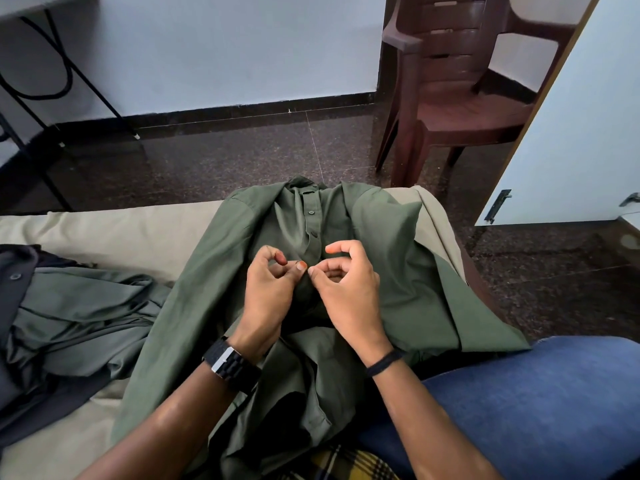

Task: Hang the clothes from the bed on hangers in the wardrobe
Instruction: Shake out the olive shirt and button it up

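An olive green button-up shirt point(388, 244) lies spread face up on the beige bed point(114, 233), collar toward the far edge. Both my hands sit on its button placket at mid-chest. My left hand point(268, 289), with a black watch on the wrist, pinches the placket fabric between thumb and finger. My right hand point(346, 285), with a black band on the wrist, pinches the opposite edge of the placket just beside it. Two buttons above my hands look fastened. No hanger is in view.
A heap of grey-green and black clothes point(65, 320) lies on the bed to the left. A brown plastic chair point(460, 88) stands on the dark floor beyond the bed. A white door point(581, 133) is at right, black table legs point(45, 74) at far left.
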`<state>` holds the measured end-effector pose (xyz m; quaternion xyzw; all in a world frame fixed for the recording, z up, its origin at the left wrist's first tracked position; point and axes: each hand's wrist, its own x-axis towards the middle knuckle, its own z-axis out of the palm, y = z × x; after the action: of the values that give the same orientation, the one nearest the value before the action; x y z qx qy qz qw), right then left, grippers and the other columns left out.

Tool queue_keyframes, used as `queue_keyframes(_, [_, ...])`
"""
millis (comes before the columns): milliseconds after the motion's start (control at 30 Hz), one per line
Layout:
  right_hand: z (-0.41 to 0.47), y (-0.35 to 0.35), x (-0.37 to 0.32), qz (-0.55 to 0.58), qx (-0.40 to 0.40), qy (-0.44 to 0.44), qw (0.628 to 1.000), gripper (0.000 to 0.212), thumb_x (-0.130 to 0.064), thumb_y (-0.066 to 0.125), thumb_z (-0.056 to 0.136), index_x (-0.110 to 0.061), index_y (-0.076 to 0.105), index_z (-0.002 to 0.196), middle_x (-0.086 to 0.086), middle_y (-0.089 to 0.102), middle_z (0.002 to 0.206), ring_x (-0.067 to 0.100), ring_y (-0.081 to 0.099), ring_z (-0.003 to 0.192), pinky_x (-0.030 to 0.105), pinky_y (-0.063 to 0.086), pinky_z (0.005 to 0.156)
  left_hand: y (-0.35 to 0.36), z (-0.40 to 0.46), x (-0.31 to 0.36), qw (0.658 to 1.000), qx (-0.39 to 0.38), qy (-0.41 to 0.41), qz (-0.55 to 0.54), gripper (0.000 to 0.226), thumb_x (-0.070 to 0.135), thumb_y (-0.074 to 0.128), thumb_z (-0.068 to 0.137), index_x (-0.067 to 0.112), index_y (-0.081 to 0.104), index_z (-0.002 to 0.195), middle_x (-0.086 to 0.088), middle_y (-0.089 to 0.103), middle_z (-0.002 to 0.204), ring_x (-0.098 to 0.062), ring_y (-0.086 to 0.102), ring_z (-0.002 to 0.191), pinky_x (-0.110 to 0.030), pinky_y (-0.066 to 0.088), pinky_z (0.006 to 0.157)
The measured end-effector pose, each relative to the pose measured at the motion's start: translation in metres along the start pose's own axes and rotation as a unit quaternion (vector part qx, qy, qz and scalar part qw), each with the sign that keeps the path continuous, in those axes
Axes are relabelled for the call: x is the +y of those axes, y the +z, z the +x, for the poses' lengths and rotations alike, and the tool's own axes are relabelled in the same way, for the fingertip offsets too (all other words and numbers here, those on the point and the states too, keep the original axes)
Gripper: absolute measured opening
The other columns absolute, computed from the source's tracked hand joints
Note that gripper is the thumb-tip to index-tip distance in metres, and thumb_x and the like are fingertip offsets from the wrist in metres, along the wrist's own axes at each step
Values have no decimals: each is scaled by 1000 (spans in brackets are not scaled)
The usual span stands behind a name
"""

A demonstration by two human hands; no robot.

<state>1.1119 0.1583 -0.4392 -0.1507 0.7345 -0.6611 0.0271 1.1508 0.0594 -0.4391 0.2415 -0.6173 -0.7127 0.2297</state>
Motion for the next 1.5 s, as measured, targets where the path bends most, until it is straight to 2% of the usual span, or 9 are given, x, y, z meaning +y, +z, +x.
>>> queue_keyframes(100, [8,-3,-4,73,-14,80,994,29,-2,71,78,-17,53,96,1,70,73,7,63,61,17,49,64,0,5,3,998,-50,0,-35,34,-11,50,91,15,36,76,-1,60,61,-11,54,54,-24,45,57])
queue_keyframes(267, [26,-10,-16,380,-45,181,906,23,13,58,85,-6,52,94,5,66,66,9,61,58,19,50,54,2,31,24,976,-152,-6,-154,30,-11,53,84,13,38,75,-5,66,66,-13,64,62,-21,54,63])
queue_keyframes(367, [32,-14,-20,128,30,29,991,17,4,63,85,-11,57,92,4,64,84,10,60,68,23,52,61,14,49,32,973,-184,-29,-139,29,-10,57,81,13,39,75,-7,69,67,-13,68,62,-23,57,61])
queue_keyframes(467, [33,-16,-20,-88,107,-107,985,18,-4,67,81,-17,60,90,-2,57,90,5,57,71,20,50,66,39,65,35,968,-230,-51,-85,30,-11,56,86,12,40,76,-9,71,70,-15,68,60,-24,56,55])
queue_keyframes(700, [34,-35,20,-202,25,38,978,37,-12,78,74,-15,52,100,2,50,97,19,56,84,16,40,77,91,94,12,954,-279,-106,31,30,-8,61,87,15,44,79,-7,64,73,-12,64,66,-22,53,61])
queue_keyframes(1000, [47,-38,36,-170,81,139,972,16,-25,64,86,-10,66,80,6,70,81,26,65,87,22,41,77,59,99,-13,952,-260,-91,131,16,-3,61,89,11,54,86,-4,66,72,-8,64,60,-20,53,58])
queue_keyframes(1200, [49,-37,39,-109,91,185,972,17,-16,76,76,-12,60,75,12,70,82,29,67,80,38,56,76,21,88,-17,879,-311,-48,359,17,17,62,93,15,65,77,12,51,50,0,38,43,-14,31,40])
queue_keyframes(1333, [45,-35,39,31,87,181,979,27,11,59,78,-16,54,75,8,58,72,23,62,67,21,54,51,15,76,-17,912,-301,-88,264,11,11,62,92,5,69,87,-14,58,75,-18,42,61,-22,31,49])
queue_keyframes(1500, [38,-31,37,32,83,182,979,34,-14,77,77,-16,48,94,2,64,69,13,68,57,26,57,57,21,63,-16,935,-290,-86,187,8,6,63,90,8,67,83,1,66,66,-6,49,53,-13,37,47])
